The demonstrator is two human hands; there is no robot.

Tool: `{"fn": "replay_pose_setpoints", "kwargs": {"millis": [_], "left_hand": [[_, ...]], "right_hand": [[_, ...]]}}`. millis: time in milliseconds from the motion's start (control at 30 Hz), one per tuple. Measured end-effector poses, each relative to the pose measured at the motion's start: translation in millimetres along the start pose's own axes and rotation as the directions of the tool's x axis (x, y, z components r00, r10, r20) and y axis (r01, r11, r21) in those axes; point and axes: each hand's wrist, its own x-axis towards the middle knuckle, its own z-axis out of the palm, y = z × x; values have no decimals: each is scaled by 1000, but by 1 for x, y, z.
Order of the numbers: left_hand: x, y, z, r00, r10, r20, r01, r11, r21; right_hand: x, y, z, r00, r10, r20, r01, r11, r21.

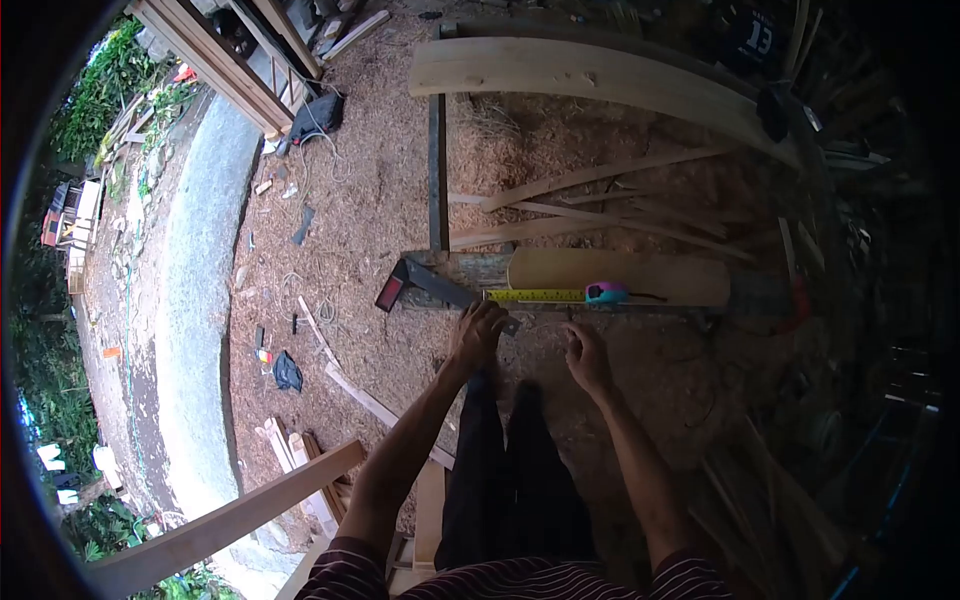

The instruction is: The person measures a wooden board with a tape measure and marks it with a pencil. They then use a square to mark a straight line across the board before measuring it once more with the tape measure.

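Observation:
My left hand [478,335] is at the bench's near edge, its fingers closed on the lower end of a dark try square [438,284] with a red-marked handle. A tape measure [605,292], blue and pink, lies on the bench with its yellow blade drawn out leftward to the square. Beneath and behind it is a pale wooden board [620,270] on the dark bench beam [755,294]. My right hand [588,358] hangs just in front of the bench, below the tape case, fingers curled together; whether something small is in them cannot be made out.
A long plank [580,75] spans the far side of the frame. Loose wood strips [600,195] lie on shavings behind the bench. A timber beam [230,508] and stacked boards [300,465] are at lower left, a black bag [317,117] at upper left.

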Motion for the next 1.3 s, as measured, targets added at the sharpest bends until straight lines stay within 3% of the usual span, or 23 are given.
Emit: {"fn": "replay_pose_setpoints", "kwargs": {"millis": [33,100,233,300,400,500,533,600,733,800,1000,1200,1233,1300], "left_hand": [[-2,2,3,1000,10,-5,-10,1000,2],[-5,3,12,1000,10,-27,-9,1000,19],[5,-1,20,1000,28,15,-29,996,88],[15,-5,25,997,66,40,-70,992,107],[26,-14,32,988,114,103,-129,979,158],[29,-19,38,968,204,143,-230,954,191],[32,-16,39,968,196,154,-224,957,185],[35,-14,49,964,226,139,-245,959,139],[41,-18,67,971,216,101,-227,968,111],[42,-18,69,988,112,104,-117,992,41],[46,-21,74,998,55,-10,-55,996,-75],[50,-17,76,997,-80,7,80,982,-168],[48,-17,77,997,-80,9,81,983,-167],[45,-11,77,1000,-20,8,20,999,32]], "right_hand": [[-4,8,-1,1000,14,24,-14,1000,5],[-1,12,-7,995,-58,-75,63,996,61],[12,15,-25,988,-24,-152,41,994,105],[19,19,-36,923,-242,-299,210,968,-135],[28,33,-47,898,-286,-335,198,941,-273],[47,50,-53,889,-179,-422,143,983,-115],[52,53,-55,894,-166,-417,131,985,-111],[61,57,-60,889,-309,-338,191,921,-340],[65,52,-58,929,-293,-226,235,939,-251],[65,51,-54,915,-344,-211,294,926,-237],[67,56,-56,951,-282,-129,241,934,-263],[66,55,-54,947,-295,-128,253,929,-270],[67,54,-54,947,-294,-128,253,930,-268],[69,50,-59,925,-365,-104,306,878,-367]]}}
